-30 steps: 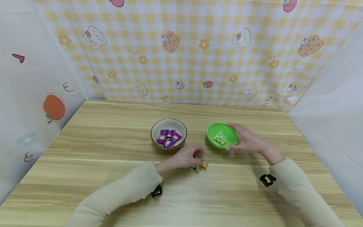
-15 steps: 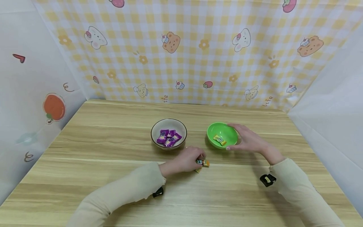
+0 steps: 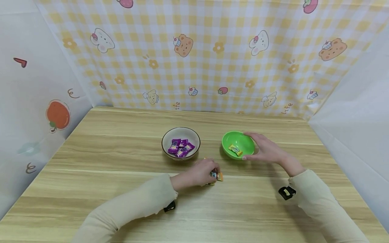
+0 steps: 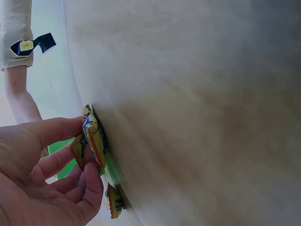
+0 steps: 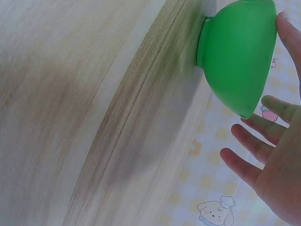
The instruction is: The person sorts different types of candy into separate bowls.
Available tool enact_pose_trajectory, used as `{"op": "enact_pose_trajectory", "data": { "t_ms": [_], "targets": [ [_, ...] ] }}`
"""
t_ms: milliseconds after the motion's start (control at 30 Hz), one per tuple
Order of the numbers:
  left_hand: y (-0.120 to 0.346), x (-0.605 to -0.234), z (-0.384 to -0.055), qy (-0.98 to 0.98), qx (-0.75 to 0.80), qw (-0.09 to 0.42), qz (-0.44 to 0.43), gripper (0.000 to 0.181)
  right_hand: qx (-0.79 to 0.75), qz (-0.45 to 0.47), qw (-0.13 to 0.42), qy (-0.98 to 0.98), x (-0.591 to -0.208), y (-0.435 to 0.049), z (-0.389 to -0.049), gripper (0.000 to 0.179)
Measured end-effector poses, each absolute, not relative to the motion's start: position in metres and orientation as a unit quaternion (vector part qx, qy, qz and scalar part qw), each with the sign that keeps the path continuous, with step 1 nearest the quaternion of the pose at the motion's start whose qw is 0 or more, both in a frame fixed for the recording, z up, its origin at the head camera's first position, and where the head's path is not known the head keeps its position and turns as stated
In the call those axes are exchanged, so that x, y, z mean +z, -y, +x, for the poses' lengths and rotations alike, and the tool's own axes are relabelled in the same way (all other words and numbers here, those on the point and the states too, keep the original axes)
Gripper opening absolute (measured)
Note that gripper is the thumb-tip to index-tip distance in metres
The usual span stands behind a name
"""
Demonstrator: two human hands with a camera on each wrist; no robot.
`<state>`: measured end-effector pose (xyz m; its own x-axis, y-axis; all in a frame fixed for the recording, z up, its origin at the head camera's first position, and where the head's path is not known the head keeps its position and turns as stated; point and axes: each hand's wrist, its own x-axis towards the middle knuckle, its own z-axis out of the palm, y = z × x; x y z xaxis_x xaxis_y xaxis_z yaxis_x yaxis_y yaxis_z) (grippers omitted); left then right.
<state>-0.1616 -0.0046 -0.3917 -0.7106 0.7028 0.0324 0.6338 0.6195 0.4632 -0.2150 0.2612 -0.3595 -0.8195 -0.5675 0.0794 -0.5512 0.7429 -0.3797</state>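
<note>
My left hand (image 3: 202, 172) is low over the table, in front of the two bowls. Its thumb and fingers pinch a yellow wrapped candy (image 4: 95, 136). A second yellow candy (image 4: 78, 149) sits right by the fingers, and a third candy (image 4: 114, 201) lies beyond the curled fingertips. Over at the green bowl (image 3: 232, 135), my right hand (image 3: 267, 150) touches the rim with thumb and forefinger on either side, its fingers spread and nearly straight. One yellow candy (image 3: 235, 150) is inside that bowl.
A pale bowl with a dark rim (image 3: 165, 148) stands left of the green one, with several purple wrapped candies (image 3: 181, 147) in it. Behind the wooden table (image 3: 127, 121) hangs a yellow checked cloth (image 3: 200, 67).
My left hand has shifted slightly right and closed its fingers on the candy, which has turned a little. The right hand and both bowls stay where they were.
</note>
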Motion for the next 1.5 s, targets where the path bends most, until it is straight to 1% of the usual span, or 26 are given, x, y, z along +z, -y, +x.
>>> {"op": "enact_pose_trajectory", "data": {
  "t_ms": [100, 300, 433, 567, 700, 967, 1267, 1500],
  "targets": [
    [0.005, -0.392, -0.162, -0.893, 0.237, 0.076, 0.375, 0.016, -0.196, -0.298, 0.021, -0.934, -0.360, -0.261, -0.215, 0.092],
    [0.006, -0.393, -0.164, -0.875, 0.300, 0.104, 0.365, 0.019, -0.195, -0.297, 0.020, -0.934, -0.361, -0.262, -0.215, 0.093],
    [0.009, -0.392, -0.163, -0.854, 0.364, 0.137, 0.346, 0.021, -0.195, -0.298, 0.020, -0.934, -0.362, -0.262, -0.216, 0.093],
    [0.011, -0.388, -0.162, -0.832, 0.425, 0.180, 0.308, 0.022, -0.196, -0.300, 0.018, -0.933, -0.362, -0.262, -0.216, 0.093],
    [0.014, -0.384, -0.162, -0.814, 0.463, 0.203, 0.287, 0.024, -0.197, -0.300, 0.018, -0.933, -0.361, -0.262, -0.216, 0.093],
    [0.012, -0.371, -0.168, -0.807, 0.477, 0.190, 0.291, 0.026, -0.200, -0.301, 0.016, -0.932, -0.362, -0.262, -0.216, 0.092],
    [-0.001, -0.357, -0.179, -0.805, 0.489, 0.152, 0.298, 0.027, -0.200, -0.296, 0.020, -0.934, -0.361, -0.262, -0.216, 0.092],
    [-0.010, -0.349, -0.192, -0.812, 0.515, 0.147, 0.231, 0.027, -0.198, -0.300, 0.021, -0.933, -0.360, -0.261, -0.216, 0.092]
  ]
}}
